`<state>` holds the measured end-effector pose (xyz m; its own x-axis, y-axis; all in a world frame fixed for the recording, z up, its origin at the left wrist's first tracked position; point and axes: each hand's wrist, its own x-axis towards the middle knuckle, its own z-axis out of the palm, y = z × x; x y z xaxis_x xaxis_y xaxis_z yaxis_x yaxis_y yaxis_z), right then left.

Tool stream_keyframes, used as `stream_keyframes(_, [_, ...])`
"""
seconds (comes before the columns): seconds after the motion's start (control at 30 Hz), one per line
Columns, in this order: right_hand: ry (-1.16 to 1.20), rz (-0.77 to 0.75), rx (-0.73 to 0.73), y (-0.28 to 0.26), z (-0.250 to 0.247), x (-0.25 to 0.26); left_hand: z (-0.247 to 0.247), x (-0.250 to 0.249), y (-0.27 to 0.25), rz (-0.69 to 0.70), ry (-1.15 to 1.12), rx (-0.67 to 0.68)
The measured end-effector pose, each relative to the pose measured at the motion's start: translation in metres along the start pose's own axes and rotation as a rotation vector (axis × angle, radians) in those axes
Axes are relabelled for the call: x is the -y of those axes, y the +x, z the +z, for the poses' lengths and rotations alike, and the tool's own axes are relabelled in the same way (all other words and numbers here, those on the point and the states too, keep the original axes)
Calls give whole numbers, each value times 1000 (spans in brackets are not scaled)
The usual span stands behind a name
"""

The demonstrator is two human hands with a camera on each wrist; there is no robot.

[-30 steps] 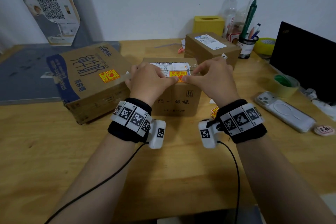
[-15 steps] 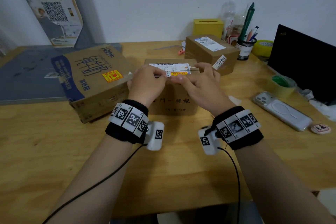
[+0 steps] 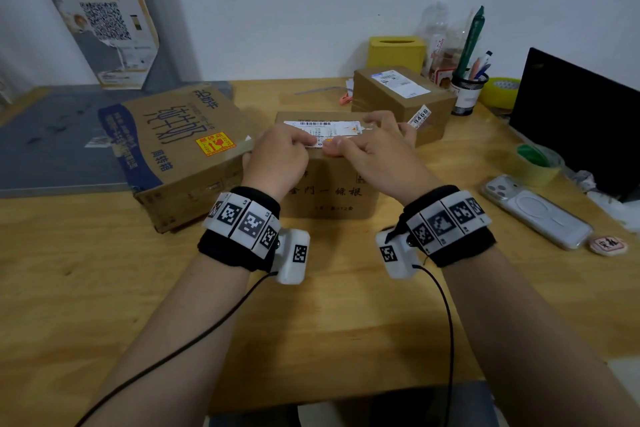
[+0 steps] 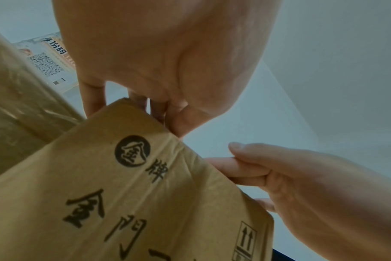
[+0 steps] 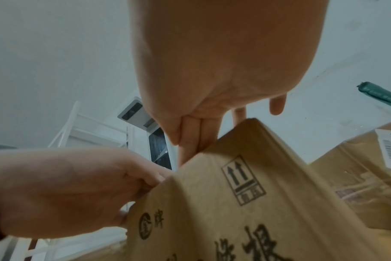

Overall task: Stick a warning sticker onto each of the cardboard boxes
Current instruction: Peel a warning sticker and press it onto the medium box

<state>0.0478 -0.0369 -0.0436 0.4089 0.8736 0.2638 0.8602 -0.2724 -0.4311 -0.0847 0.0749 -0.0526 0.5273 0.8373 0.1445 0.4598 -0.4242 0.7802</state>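
A small brown cardboard box [image 3: 332,191] with black characters stands mid-table, a white shipping label [image 3: 322,127] on its top. My left hand [image 3: 294,149] and right hand [image 3: 353,149] meet at its top front edge, fingers curled, thumbs and forefingers pinching an orange-yellow warning sticker [image 3: 329,140]. Only a sliver of the sticker shows between them. Both wrist views show the box front [image 4: 123,203] [image 5: 234,211] from below, but not the sticker. A large blue-printed box [image 3: 180,135] at left carries a warning sticker [image 3: 214,144]. A third box [image 3: 391,97] sits behind right.
A phone [image 3: 536,211], a green tape roll [image 3: 535,163] and a black screen [image 3: 581,121] line the right side. A pen cup [image 3: 467,94] and a yellow tissue box [image 3: 396,52] stand at the back. A grey mat [image 3: 52,142] lies far left.
Both hands have moved closer together on the box's top front edge. The warning sticker, plainly seen between them a second ago, is now almost covered by the thumbs.
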Motion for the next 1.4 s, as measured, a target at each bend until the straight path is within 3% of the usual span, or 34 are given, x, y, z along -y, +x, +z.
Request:
stream_keyframes(0.23, [-42, 57, 9, 7, 6, -5, 3, 4, 4, 11, 14, -4])
stream_keyframes(0.47, [133, -13, -33, -2, -3, -6, 1, 3, 7, 1, -27, 22])
stream_keyframes(0.63, [34, 67, 12, 5, -2, -12, 2, 5, 7, -1, -54, 25])
stream_keyframes(0.8, [132, 22, -44, 3, -7, -15, 2, 3, 7, -21, -71, 17])
stream_keyframes(0.97, [83, 95, -28, 1, -9, -24, 1, 5, 7, -29, -94, 39])
stream_keyframes(1.1, [201, 88, -67, -7, -16, -23, 0, 4, 6, -23, -94, 37])
stream_keyframes(1.3, [87, 124, -40, -1, -7, -33, 1, 2, 4, -25, -82, 35])
stream_keyframes(1.4, [152, 101, -107, -3, -7, -34, 1, 3, 4, -20, -82, 40])
